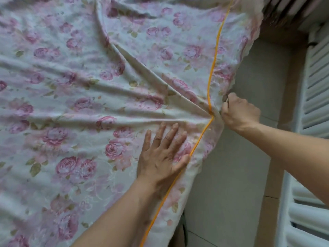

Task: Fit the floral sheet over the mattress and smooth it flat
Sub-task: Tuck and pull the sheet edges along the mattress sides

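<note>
Head view: The floral sheet (89, 97) is spread over the bed, with folds radiating toward a bunched point at the bed's right edge. The left hand (162, 154) is laid flat on the sheet near that edge, fingers straight and spread, forearm extended from below. The right hand (238, 113) is curled in a fist round the gathered sheet border beside the orange piping (213, 56), arm reaching in from the right. White slatted panels (315, 86) are seen alongside.

Soft, even daylight; slight motion blur, wide-angle bending at edges
</note>
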Demonstrator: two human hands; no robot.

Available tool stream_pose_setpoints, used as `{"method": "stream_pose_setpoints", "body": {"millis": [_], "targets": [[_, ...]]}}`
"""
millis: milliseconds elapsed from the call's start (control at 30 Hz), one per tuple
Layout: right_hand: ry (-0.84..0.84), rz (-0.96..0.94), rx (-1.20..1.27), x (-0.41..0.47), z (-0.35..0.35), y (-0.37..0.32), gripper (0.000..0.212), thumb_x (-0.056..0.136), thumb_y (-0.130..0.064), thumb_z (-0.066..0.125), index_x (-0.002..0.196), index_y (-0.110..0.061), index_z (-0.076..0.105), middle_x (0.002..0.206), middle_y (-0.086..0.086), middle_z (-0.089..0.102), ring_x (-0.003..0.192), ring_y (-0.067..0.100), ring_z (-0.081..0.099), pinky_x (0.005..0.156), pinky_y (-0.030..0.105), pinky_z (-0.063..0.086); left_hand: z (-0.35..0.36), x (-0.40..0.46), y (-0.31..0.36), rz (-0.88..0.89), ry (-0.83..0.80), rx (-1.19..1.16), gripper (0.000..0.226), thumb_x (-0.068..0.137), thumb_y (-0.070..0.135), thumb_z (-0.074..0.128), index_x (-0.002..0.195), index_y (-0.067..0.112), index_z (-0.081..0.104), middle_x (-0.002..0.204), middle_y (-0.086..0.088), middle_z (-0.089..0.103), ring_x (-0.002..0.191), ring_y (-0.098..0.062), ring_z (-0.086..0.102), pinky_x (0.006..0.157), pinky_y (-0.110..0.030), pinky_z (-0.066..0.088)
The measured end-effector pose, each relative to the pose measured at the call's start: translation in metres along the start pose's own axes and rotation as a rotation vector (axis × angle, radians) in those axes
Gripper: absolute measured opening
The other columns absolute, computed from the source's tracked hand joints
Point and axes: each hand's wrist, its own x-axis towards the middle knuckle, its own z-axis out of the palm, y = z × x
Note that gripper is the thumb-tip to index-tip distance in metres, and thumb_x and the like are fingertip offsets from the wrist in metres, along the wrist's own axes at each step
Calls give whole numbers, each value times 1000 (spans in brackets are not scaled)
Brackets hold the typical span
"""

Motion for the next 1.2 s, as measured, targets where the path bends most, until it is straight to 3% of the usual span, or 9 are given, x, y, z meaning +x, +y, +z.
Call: {"method": "stream_pose_setpoints", "body": {"millis": [100,267,400,567,800,933,1033,1100,1200], "targets": [[28,22,57,29,-11,-15,38,97,-34,32,115,-9,54,120,24,58,109,42,56,88,43,42,-1,39,10,8,10,-28,59,91,62,14,148,47,14,160,18,2,148,-12,-9,117,-44,-9],[-129,-8,-73,72,-20,-48,49,94,-50,38,112,-11,61,122,18,59,112,35,55,85,38,38,2,56,11,14,47,-32,54,92,58,31,144,44,33,156,15,26,148,-15,13,117,-45,7],[-245,-52,-144,91,-25,-62,38,96,-35,46,122,-8,55,128,16,55,119,35,52,86,38,40,2,56,8,31,51,-25,53,93,56,32,144,43,35,156,14,26,148,-16,15,117,-47,11],[-67,23,-234,103,-32,-7,33,89,-29,48,115,-12,60,116,20,61,110,38,57,87,40,40,4,55,9,50,22,14,55,94,55,32,147,41,29,158,13,21,148,-18,14,115,-49,12],[-118,24,-134,109,-13,4,33,90,-26,42,114,-11,60,116,21,61,108,39,58,83,42,40,3,63,10,69,68,45,55,91,55,36,144,41,37,153,11,33,142,-20,28,112,-48,18],[-13,-67,-123,112,-17,4,29,91,-28,42,102,-9,61,107,22,64,99,40,61,74,38,38,4,122,15,66,122,11,53,93,53,36,144,38,39,154,10,32,143,-16,25,114,-43,15],[-27,-108,-77,117,-14,-3,27,92,-28,40,99,-10,59,107,20,63,100,40,61,70,36,34,9,187,17,81,196,47,56,90,56,34,138,32,50,147,6,45,138,-19,40,112,-43,17],[-56,-87,-56,126,-14,-1,33,94,-33,37,102,-11,60,110,20,63,102,40,60,72,37,37,11,215,16,80,204,63,59,88,58,32,135,29,54,143,3,50,135,-22,44,111,-42,17],[-35,7,-41,149,-26,6,45,99,-41,32,107,-9,62,113,21,61,105,41,59,82,41,44,11,227,20,71,157,50,61,89,57,30,141,30,46,151,3,39,142,-20,31,115,-42,13]]}}
